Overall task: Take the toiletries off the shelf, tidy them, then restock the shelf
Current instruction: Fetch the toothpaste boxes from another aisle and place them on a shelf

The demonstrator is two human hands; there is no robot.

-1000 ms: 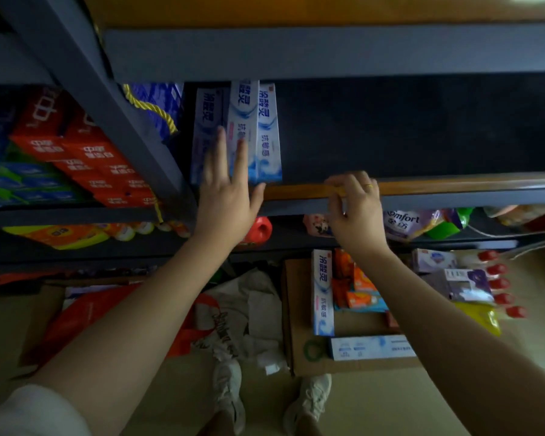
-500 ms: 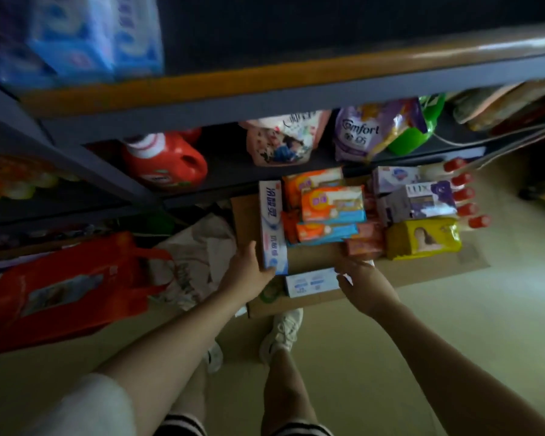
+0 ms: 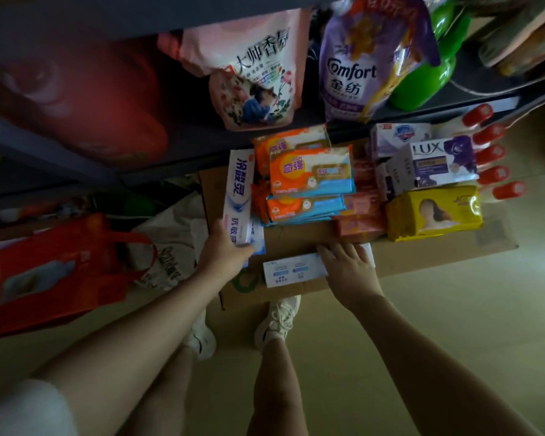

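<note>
Toiletries everywhere, all piled on a flat sheet of brown cardboard [image 3: 296,240] on the floor, centre of the frame. Left hand [image 3: 224,251] is wrapped around the near end of a long white toothpaste box [image 3: 238,193] with blue Chinese lettering, lying along the cardboard's left edge. Right hand [image 3: 348,264] sits with relaxed fingers flat on one end of a smaller white box [image 3: 291,272] with blue print too small to read, right at the cardboard's near edge. Behind those, a stack of glossy orange-and-blue soft packs [image 3: 309,177], then purple and white LUX soap boxes [image 3: 434,163], a Safeguard-logo box [image 3: 400,135] behind them, and a crinkly yellow pack [image 3: 434,212] with a woman's picture. Row of red caps [image 3: 491,152] runs down the right side. On the low shelf [image 3: 183,143] at the top, a purple Comfort pouch [image 3: 362,64], a pink floral pouch [image 3: 249,70], a green bottle [image 3: 428,67] and a blurry red jug [image 3: 85,99]. Red tote bag [image 3: 54,272] slumps at left; bare tan floor [image 3: 438,325] opens out lower right, beside white sneakers [image 3: 279,316].
</note>
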